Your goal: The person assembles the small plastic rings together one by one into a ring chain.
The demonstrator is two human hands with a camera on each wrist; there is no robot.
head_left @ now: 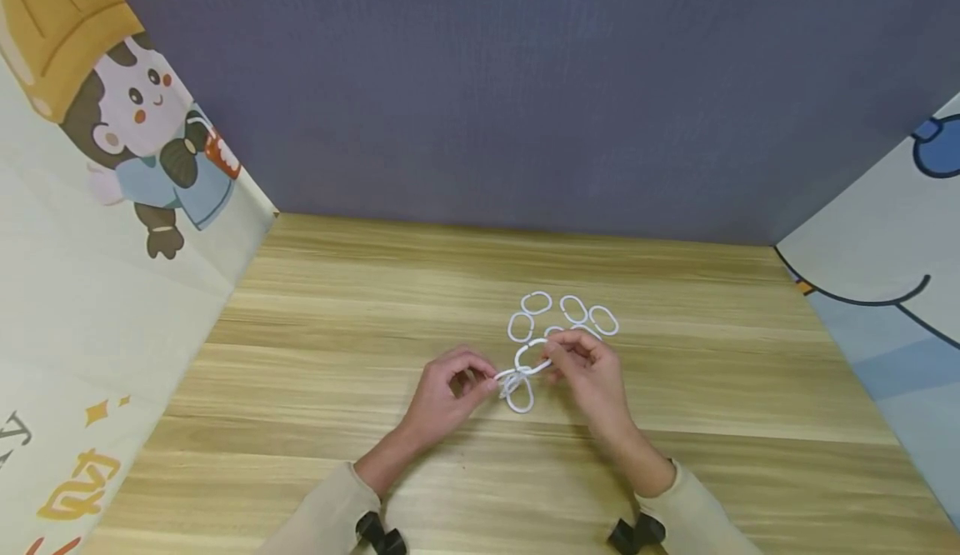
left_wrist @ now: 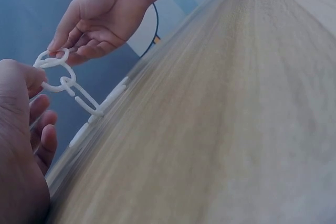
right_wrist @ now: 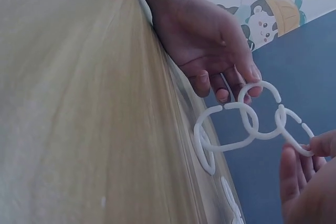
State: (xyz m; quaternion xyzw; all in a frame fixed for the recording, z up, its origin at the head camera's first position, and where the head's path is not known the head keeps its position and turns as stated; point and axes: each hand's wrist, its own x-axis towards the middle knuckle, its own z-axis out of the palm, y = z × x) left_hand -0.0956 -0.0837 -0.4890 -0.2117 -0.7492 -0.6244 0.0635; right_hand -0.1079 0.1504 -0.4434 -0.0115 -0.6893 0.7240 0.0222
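Observation:
My left hand (head_left: 442,388) pinches a white plastic chain link (right_wrist: 265,137) between thumb and fingertips. My right hand (head_left: 596,376) pinches another white link (right_wrist: 294,148), which is hooked through the one in my left hand. Each link is an oval ring with a small gap in its side. From the left-held link hangs a further link (right_wrist: 197,129), and one more is looped at its lower end, down by the table. Both hands are close together, just above the wooden table (head_left: 337,330).
Several loose white links (head_left: 617,322) lie on the table just beyond my hands, some partly hidden behind the right one. A dark wall panel (head_left: 480,105) closes off the back. Printed panels with cartoon figures (head_left: 150,122) stand at left and right.

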